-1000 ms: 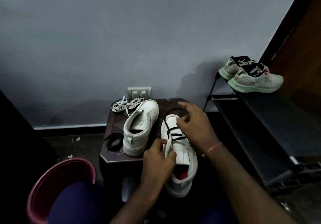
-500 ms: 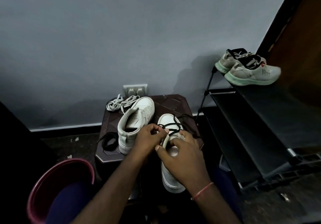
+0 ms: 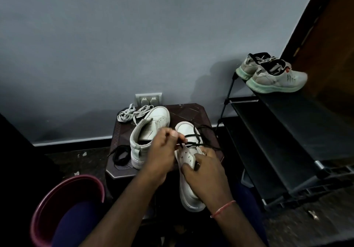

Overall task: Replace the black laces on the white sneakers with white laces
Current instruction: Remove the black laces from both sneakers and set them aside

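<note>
**Asker:** What are the two hands doing?

**Describer:** The left hand (image 3: 162, 151) pinches the black lace (image 3: 193, 136) between its thumb and curled fingers, just above the eyelets of a white sneaker (image 3: 188, 191). The right hand (image 3: 207, 174) grips that sneaker by its upper. Its thumb presses on the eyelet flap and its fingers curl round the far side. A red thread (image 3: 223, 208) circles the right wrist.

**Asker:** Where does that sneaker sit?

**Describer:** It is at the right side of a small dark table (image 3: 191, 112), toe towards the wall, with its heel hanging over the table's near edge. The black lace crosses only the eyelets nearest the toe. Its free ends trail towards the table's right edge.

**Asker:** And the rest of the pair, and the new laces?

**Describer:** A second white sneaker (image 3: 153, 121) stands in the middle of the table, just to the left, toe towards the far edge. The white laces (image 3: 127, 113) lie bundled at the far left corner. A loose black lace (image 3: 119, 155) is coiled by the left edge, close to the near left corner.

**Asker:** What surrounds the table?

**Describer:** A dark shoe rack (image 3: 287, 131) stands to the right, with grey sneakers (image 3: 275, 78) with green soles on its top shelf. A wall socket (image 3: 148, 99) sits behind the far edge. A maroon tub (image 3: 67, 187) is on the floor at lower left.
</note>
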A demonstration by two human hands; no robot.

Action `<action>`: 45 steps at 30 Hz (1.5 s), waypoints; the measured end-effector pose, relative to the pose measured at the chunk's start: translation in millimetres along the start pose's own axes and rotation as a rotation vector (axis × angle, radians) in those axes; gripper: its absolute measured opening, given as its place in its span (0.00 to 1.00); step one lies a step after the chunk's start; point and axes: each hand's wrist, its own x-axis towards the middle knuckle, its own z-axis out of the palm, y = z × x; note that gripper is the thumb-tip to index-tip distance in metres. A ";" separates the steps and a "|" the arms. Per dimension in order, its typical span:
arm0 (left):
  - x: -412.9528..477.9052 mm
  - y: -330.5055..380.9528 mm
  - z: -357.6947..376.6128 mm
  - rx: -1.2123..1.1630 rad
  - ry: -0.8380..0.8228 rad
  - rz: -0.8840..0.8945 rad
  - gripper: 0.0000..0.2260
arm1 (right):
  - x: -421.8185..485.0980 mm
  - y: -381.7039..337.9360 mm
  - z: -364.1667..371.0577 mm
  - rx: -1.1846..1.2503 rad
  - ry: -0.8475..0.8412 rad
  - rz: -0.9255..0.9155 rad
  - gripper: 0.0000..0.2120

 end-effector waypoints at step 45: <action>-2.5 47.5 -28.6 -0.248 0.058 0.181 0.06 | -0.4 4.3 1.4 -0.005 0.021 -0.019 0.15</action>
